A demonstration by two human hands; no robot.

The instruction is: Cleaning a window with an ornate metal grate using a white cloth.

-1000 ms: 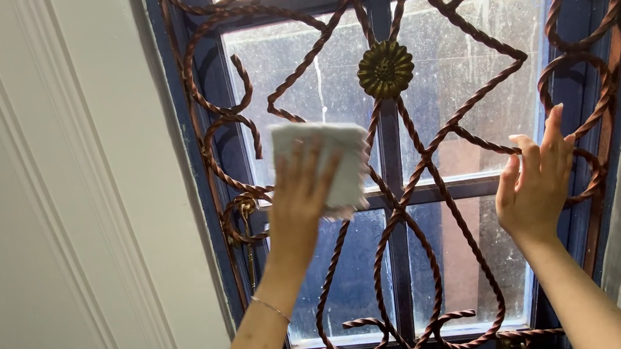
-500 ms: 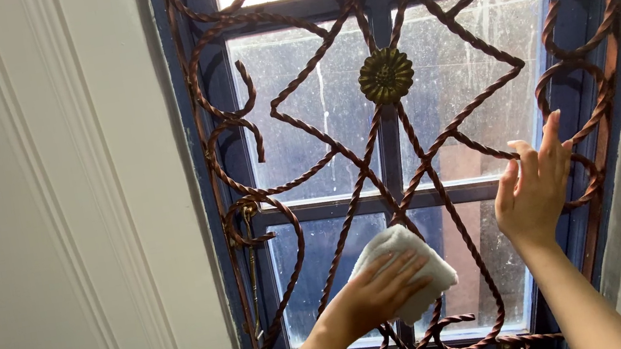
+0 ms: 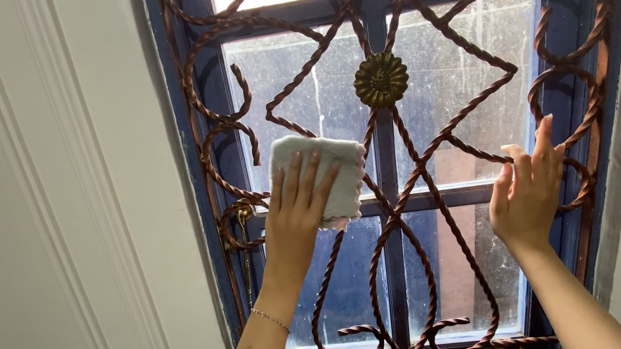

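Against the twisted copper-coloured window grille [image 3: 438,138], left of its round brass rosette [image 3: 381,79] and a little below it, the left hand [image 3: 295,210] pressed a folded white cloth [image 3: 324,171] flat. No pinch there: fingers spread and laid over the cloth's lower half, palm behind it, so the grip was a wide, open-handed press rather than a closed hold. Cloth looked soft, light and limp, thick enough to keep its fold; judged it would bunch or slip off the bars unless held by palm pressure, best taken across its middle with the whole hand. Thin bracelet [image 3: 270,318] on that wrist.

Right of the rosette and lower, the right hand [image 3: 527,190] rested on a scrolled bar of the grille, fingers extended and together, loosely open, gripping nothing. Whether the fingertips curled round the bar could not be told.

Behind the grille, dusty, streaked glass panes [image 3: 458,60] in a dark blue frame [image 3: 205,216]; pale moulded wall [image 3: 52,224] well left of the rosette.
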